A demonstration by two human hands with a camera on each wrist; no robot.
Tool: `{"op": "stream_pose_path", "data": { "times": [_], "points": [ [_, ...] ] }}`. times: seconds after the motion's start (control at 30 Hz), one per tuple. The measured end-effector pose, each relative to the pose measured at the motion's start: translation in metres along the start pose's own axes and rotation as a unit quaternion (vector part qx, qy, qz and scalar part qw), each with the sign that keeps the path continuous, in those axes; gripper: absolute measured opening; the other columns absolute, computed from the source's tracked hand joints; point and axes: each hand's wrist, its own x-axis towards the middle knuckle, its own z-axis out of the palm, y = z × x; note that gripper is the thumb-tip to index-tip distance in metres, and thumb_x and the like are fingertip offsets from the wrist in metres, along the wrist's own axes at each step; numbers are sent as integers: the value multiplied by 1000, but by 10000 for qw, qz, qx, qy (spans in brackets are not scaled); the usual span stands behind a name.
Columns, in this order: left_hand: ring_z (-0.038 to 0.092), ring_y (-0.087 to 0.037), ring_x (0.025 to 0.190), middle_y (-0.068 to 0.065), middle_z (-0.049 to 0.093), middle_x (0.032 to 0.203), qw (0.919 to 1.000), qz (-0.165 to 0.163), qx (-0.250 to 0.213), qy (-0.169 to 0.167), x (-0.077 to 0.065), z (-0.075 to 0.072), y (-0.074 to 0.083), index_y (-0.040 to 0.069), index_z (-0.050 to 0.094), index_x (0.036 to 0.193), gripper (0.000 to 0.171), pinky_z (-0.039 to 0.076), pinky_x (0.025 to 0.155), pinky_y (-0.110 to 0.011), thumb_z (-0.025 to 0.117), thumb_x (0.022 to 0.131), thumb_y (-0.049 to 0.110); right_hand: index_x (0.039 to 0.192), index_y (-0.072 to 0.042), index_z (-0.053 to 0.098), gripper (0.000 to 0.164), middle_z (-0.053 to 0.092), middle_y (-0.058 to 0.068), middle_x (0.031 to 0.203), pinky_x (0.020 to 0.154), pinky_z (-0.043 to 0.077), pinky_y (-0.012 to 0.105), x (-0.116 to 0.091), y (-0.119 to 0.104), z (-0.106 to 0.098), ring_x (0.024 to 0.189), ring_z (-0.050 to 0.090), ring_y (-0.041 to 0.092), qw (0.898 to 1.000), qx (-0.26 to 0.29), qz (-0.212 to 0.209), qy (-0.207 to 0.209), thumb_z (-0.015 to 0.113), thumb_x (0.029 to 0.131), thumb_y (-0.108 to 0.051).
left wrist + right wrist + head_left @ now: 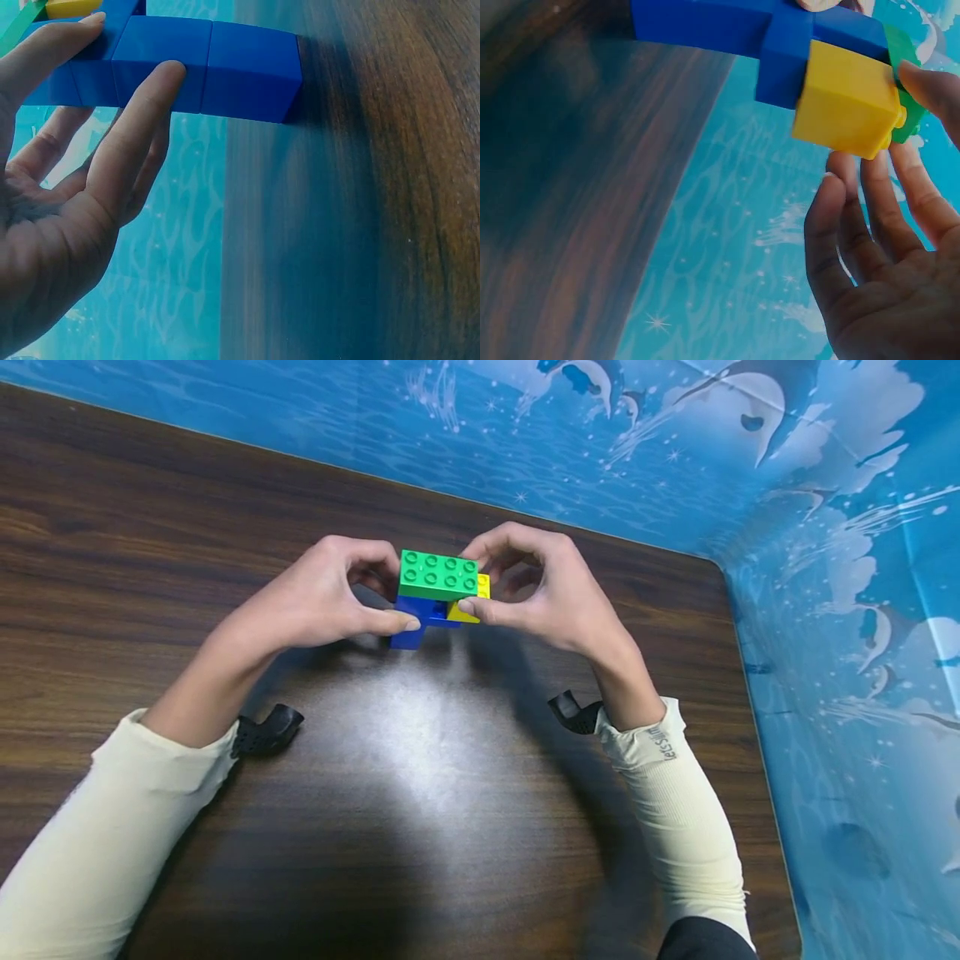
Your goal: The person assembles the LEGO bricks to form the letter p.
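Note:
A toy-block structure stands upright on the table, a green brick [438,575] with eight studs on top. Below it is a stack of blue bricks [247,71], with another blue brick [784,60] jutting out sideways. On that jutting brick sits a yellow brick [847,97], partly under the green one. My left hand [315,593] grips the upper blue stack, its thumb in front and fingers behind. With thumb and fingertips, my right hand [558,585] pinches the green brick's right end, close beside the yellow brick. The far-side fingertips are partly hidden in the head view.
The structure stands on a dark wood-grain table [450,827], near its far edge. A blue sheet [300,410] with dolphin pictures borders the table at the back and right. Black wrist mounts [270,731] stick out from both cream sleeves [678,810].

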Motion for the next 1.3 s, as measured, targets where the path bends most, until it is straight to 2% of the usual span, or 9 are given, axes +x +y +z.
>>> {"op": "stream_pose_path", "data": {
  "times": [0.23,0.5,0.63,0.7,0.8,0.87,0.97,1.17,1.3],
  "points": [
    [71,-34,116,-17,73,122,9993,-282,72,-248,2,1,-5,10,67,124,40,52,104,-56,87,91,24,119,-5,75,36,73,8,107,78,59,28,0,7,6,93,66,23,9989,384,121,246,89,87,-10],
    [68,-36,124,-19,68,132,9980,-446,-92,-439,3,-6,-16,7,64,137,47,53,109,-58,82,97,24,119,-7,76,32,73,6,109,81,59,31,6,7,10,92,65,22,9970,547,208,513,87,90,-16],
    [70,-33,119,-19,65,133,9965,-541,-466,-431,2,-7,-16,6,62,138,46,64,95,-47,80,99,22,120,-6,76,29,75,6,110,88,58,32,12,9,7,94,65,24,9941,816,215,688,83,93,-15],
    [72,-29,114,-19,64,131,9946,-582,-749,-427,0,-6,-13,5,62,139,44,67,85,-42,78,100,19,121,-5,75,28,75,7,110,86,59,33,14,10,4,95,67,26,9922,985,254,717,81,94,-14],
    [74,-25,105,-21,64,129,9908,-660,-1105,-421,-2,-4,-6,2,59,141,44,68,80,-41,76,102,15,124,-5,74,28,74,7,111,79,61,32,18,13,-2,93,71,27,9908,1091,391,693,78,97,-14],
    [75,-23,101,-22,63,128,9885,-755,-1238,-424,-1,-3,-2,0,56,142,46,68,80,-42,74,103,15,125,-5,74,28,73,7,110,73,61,32,21,14,-4,94,73,27,9905,1096,519,649,76,99,-15],
    [76,-24,99,-23,62,129,9844,-926,-1409,-496,1,0,1,-2,52,143,47,67,82,-46,73,104,16,126,-5,74,28,72,7,114,72,60,30,24,17,-8,101,71,25,9902,1027,739,591,74,101,-16],
    [77,-29,101,-24,63,129,9829,-1143,-1288,-650,7,0,6,-1,51,142,48,67,82,-45,72,105,20,130,-7,73,31,70,6,134,74,60,32,32,28,-11,106,66,23,9865,1013,1232,364,72,103,-23],
    [76,-31,103,-22,65,126,9787,-1410,-1231,-849,12,3,3,-1,50,142,48,67,81,-44,71,106,22,134,-9,71,36,72,6,121,82,62,39,38,38,-7,103,68,35,9840,788,1595,112,70,105,-30]
  ]
}}
